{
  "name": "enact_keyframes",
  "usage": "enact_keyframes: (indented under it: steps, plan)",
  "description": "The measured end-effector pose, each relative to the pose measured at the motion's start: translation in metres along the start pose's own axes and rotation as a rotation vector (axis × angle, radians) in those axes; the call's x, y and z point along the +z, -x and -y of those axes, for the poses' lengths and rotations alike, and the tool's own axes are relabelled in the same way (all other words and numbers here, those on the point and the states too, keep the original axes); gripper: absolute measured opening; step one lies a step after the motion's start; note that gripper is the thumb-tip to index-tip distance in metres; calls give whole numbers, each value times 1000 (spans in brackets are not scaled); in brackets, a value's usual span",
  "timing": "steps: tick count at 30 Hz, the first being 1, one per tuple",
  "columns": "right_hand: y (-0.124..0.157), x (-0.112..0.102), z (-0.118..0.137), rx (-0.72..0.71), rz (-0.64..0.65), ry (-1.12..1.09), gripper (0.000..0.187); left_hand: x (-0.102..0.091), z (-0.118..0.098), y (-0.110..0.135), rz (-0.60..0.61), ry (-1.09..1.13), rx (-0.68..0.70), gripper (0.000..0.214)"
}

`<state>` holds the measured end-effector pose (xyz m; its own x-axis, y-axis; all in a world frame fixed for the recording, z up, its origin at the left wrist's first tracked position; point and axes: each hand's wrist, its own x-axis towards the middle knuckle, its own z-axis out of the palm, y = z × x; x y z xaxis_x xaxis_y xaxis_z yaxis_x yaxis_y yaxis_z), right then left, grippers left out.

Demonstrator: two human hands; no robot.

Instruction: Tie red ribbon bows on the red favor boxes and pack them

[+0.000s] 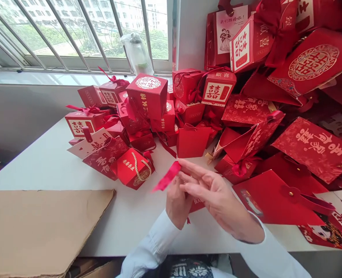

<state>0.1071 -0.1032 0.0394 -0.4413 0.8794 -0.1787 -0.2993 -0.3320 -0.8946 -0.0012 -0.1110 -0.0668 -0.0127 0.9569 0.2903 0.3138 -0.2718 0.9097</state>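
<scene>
My left hand [178, 202] is closed, with a red ribbon [168, 177] coming up out of its fingers and its free end hanging to the left. Fingers stretched and slightly apart, my right hand [217, 199] reaches across from the right, its index fingertip at the ribbon's upper fold. Beneath both hands a small red gift box [198, 205] with light lettering shows only in part; the hands cover most of it. Just beyond stands a plain red box [194, 141]. To the left lies a red box with a gold cord handle [133, 170].
Piled red gift boxes [147, 94] fill the back of the white table [147, 222], with red gift bags [315, 148] heaped along the right. A flat red pouch [277, 200] lies near my right forearm. Cardboard [37, 227] covers the front left. A barred window [81, 34] is behind.
</scene>
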Motion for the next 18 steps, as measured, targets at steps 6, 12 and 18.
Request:
enact_keyframes:
  steps: [6, 12, 18]
  plan:
    - [-31, -13, 32, -90, 145, 441, 48, -1, -6, -3, -44, -61, -102, 60]
    - [-35, -42, 39, -280, -34, 1003, 29, -1, -13, -4, -6, 12, -116, 73]
    - [10, -58, 12, -334, -184, 1172, 8, 0, -16, -4, -28, 2, -156, 82]
